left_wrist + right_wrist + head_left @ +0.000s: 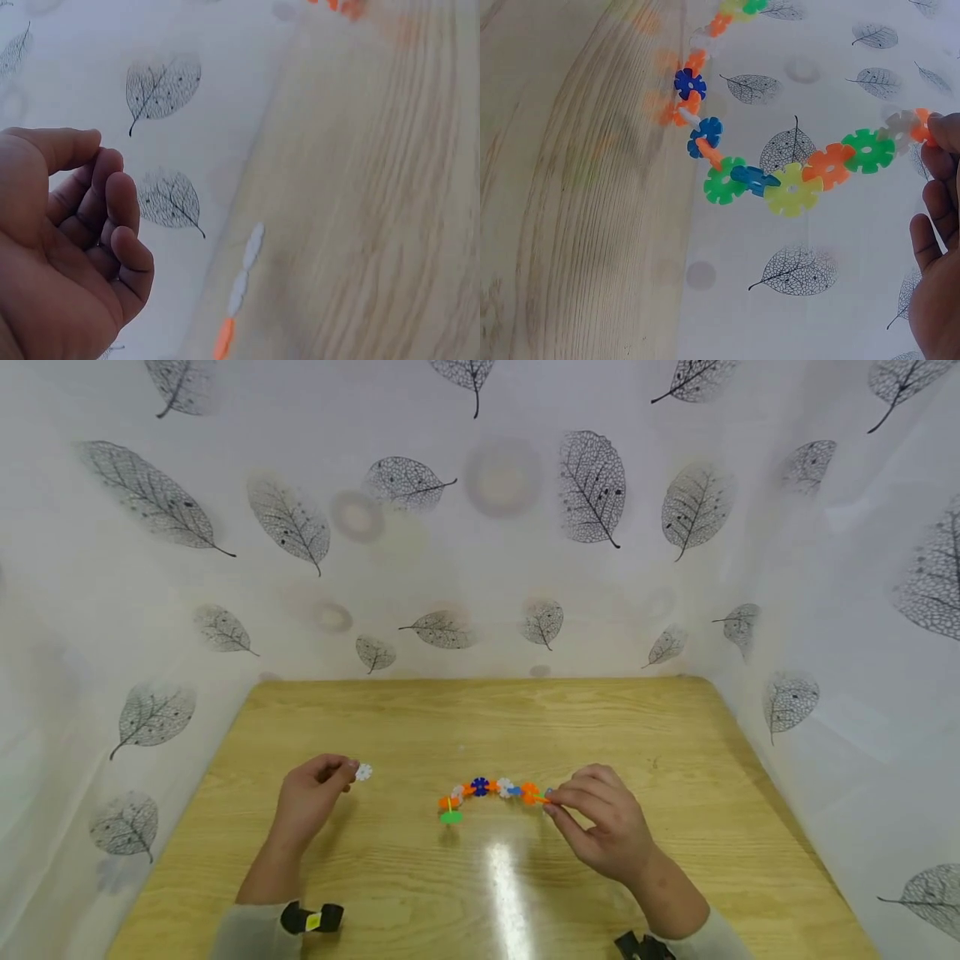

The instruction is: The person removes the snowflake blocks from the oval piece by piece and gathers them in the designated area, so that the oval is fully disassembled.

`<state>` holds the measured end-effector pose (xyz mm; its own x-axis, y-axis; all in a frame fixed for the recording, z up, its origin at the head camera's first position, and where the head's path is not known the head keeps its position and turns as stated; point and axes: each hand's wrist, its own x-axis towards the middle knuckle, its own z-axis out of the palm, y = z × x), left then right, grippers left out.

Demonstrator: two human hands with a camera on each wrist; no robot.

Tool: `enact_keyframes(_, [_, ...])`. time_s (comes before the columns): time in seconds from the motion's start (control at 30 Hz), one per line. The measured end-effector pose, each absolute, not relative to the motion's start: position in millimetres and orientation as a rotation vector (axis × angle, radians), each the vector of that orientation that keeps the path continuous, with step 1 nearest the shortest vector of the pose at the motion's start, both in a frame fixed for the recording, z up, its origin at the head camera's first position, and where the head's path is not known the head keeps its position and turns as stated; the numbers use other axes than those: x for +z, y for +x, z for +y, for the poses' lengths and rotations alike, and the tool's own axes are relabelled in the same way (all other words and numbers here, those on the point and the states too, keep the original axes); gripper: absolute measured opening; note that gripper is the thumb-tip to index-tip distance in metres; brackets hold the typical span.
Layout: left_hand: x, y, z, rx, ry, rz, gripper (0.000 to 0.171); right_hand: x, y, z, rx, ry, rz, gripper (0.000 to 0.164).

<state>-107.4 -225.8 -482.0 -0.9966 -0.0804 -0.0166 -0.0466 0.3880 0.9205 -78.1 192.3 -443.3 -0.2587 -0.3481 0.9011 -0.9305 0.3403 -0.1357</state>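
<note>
In the head view my left hand point(311, 793) pinches a white snowflake disc point(363, 772) by its edge, between thumb and index finger. The left wrist view has that hand point(75, 232) with thumb and fingertips together; the held disc is hidden there. My right hand point(603, 818) grips one end of a chain of interlocked snowflake discs point(480, 787), which arcs leftward to a green disc point(451, 817). In the right wrist view the right hand point(941, 202) pinches an orange disc point(922, 126); the chain sags through green point(868, 151), yellow point(793, 189) and blue discs.
A wooden table point(360, 868) lies under both hands, with leaf-print white cloth point(480, 552) rising behind it and at both sides. White and orange discs point(238, 292) appear edge-on in the left wrist view. Black bands point(311, 917) circle the wrists.
</note>
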Motion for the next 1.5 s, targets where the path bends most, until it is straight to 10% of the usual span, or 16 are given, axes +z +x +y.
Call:
enact_keyframes(0.8, [-461.6,-101.9,-152.1,-1.716,-0.587,-2.527,0.005,-443.0,-78.6,184.2,0.927,1.128,-1.784,0.016])
enact_keyframes(1.5, [-438.1,-98.7,-76.9,-1.648,-1.116,-2.193,0.017,-440.0,-79.1,177.8,0.908,1.136,-1.808,0.015])
